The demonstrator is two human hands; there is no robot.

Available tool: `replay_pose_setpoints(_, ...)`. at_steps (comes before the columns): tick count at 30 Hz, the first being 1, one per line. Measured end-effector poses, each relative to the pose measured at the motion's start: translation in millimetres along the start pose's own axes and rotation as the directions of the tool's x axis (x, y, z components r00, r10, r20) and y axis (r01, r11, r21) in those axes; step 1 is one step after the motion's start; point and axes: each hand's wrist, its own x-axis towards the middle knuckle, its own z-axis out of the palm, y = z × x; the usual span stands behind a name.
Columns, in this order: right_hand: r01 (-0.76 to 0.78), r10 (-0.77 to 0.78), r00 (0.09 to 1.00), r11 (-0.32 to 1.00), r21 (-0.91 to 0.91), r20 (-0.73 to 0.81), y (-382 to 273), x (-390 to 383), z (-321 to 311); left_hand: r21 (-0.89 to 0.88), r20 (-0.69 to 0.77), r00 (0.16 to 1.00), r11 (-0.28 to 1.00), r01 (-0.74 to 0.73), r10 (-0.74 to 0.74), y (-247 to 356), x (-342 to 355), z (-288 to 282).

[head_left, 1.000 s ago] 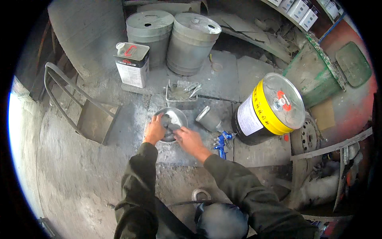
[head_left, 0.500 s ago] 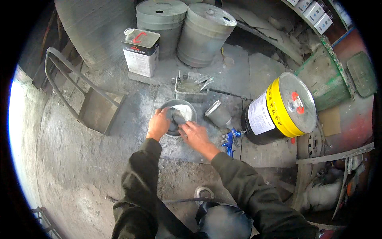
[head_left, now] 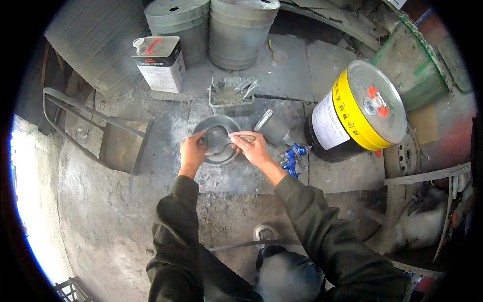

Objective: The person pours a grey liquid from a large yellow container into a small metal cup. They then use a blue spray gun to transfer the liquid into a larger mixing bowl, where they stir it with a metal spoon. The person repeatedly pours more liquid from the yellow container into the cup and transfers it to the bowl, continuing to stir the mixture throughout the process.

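Far left: black-and-white can (head_left: 162,68). Left hand (head_left: 191,154) at left of grey basin (head_left: 215,121) on floor (head_left: 110,216); right hand (head_left: 254,150) at its right. Hands apart, fingers bent; cannot tell what either grips. Right: blue spray gun (head_left: 291,160), yellow-banded drum (head_left: 354,115).

Grey, dusty floor (head_left: 110,216), laid with slabs (head_left: 342,176) through the centre; on the slabs, a bowl (head_left: 216,121) mid-frame, a tray (head_left: 231,99) above it, a tipped cup (head_left: 274,128) and blue spray gun (head_left: 291,160) to its right, then a yellow-banded drum (head_left: 359,110); upper left, a can (head_left: 162,75); top centre, two grey drums (head_left: 241,40); on the floor at left, a metal frame (head_left: 122,146)
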Motion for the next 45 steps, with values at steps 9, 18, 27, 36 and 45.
replay_pose_setpoints(9, 0.306, -0.394, 0.919, 0.667, -0.679, 0.027, 2, -7, -3, 0.020, 0.018, 0.996, 0.996, 0.084, -0.084, -7, -2, 0)
replay_pose_setpoints(18, 0.099, -0.095, 0.995, 0.991, -0.094, 0.039, 1, 1, 4, 0.071, -0.008, 0.997, 0.994, 0.080, -0.079, -2, -6, 4)
replay_pose_setpoints(27, 0.105, -0.136, 0.988, 0.934, -0.342, -0.068, 11, -19, 0, 0.084, 0.042, 0.997, 0.995, 0.053, -0.057, 2, -7, 4)
replay_pose_setpoints(36, 0.131, -0.259, 0.908, 0.922, -0.364, -0.330, -27, -12, -21, -0.239, -0.014, 0.982, 0.954, 0.179, -0.188, 5, -1, -12)
replay_pose_setpoints(45, 0.191, -0.238, 0.971, 0.722, -0.664, 0.020, 1, -1, -3, -0.156, -0.072, 0.989, 0.981, 0.116, -0.128, -9, -4, -3)
